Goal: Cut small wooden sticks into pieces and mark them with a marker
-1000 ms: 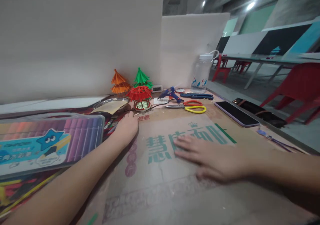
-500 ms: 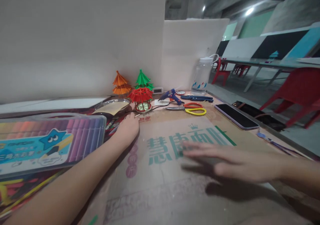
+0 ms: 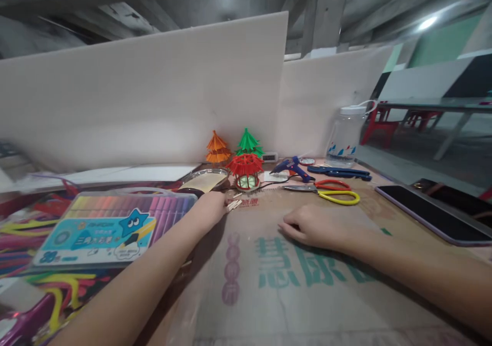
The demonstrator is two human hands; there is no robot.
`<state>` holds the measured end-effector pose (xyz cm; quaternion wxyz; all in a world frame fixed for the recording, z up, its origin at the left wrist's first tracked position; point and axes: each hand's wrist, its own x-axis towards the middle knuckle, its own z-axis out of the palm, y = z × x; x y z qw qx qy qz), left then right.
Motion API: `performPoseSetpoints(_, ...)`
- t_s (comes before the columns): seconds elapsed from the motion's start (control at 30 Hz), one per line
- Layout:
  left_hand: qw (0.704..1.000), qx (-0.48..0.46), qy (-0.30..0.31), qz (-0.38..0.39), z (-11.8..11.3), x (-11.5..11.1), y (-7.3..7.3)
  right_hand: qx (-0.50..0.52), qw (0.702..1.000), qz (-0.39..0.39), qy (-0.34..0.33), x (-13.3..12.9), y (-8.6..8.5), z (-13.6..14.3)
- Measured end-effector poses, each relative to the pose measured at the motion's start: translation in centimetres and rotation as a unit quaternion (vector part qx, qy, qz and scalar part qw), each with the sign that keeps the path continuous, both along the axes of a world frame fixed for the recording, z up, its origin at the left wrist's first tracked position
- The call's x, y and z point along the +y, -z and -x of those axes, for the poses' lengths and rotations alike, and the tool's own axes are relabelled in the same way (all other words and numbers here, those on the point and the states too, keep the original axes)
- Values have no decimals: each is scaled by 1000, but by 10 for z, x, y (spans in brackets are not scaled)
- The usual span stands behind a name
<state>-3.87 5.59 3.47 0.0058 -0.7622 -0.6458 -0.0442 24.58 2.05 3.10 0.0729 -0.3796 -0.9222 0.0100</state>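
Observation:
My left hand (image 3: 212,208) is closed on some short pale sticks (image 3: 233,203), whose ends show past the fingertips. Just behind it stands a small model with a red roof (image 3: 246,165), beside an orange roof piece (image 3: 217,147) and a green one (image 3: 248,142). My right hand (image 3: 307,224) hovers or rests over the printed cardboard (image 3: 269,305); its fingers are curled and pressed together, and whether anything is in them is hidden. Scissors with red and yellow handles (image 3: 338,196) lie behind the right hand.
A marker case (image 3: 96,238) and colourful strips (image 3: 65,289) lie at the left. Along the back are a metal tray (image 3: 223,172), a blue glue gun (image 3: 294,167), blue pliers (image 3: 338,173) and a clear bottle (image 3: 342,136). A phone (image 3: 434,212) lies at the right.
The view has turned left and tilted up. My right hand, spread before, has curled its fingers and moved towards the left hand. Pale sticks now show more plainly at my left hand.

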Motion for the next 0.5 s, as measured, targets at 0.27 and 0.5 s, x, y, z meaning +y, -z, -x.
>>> performPoseSetpoints(0.27, 999, 31, 23, -17, -5, 3, 6, -16, 999, -13, -25, 5, 18, -2)
performPoseSetpoints(0.5, 998, 41, 35, -35, -6, -2, -2, -10, 1000, -19, -20, 2, 14, -2)
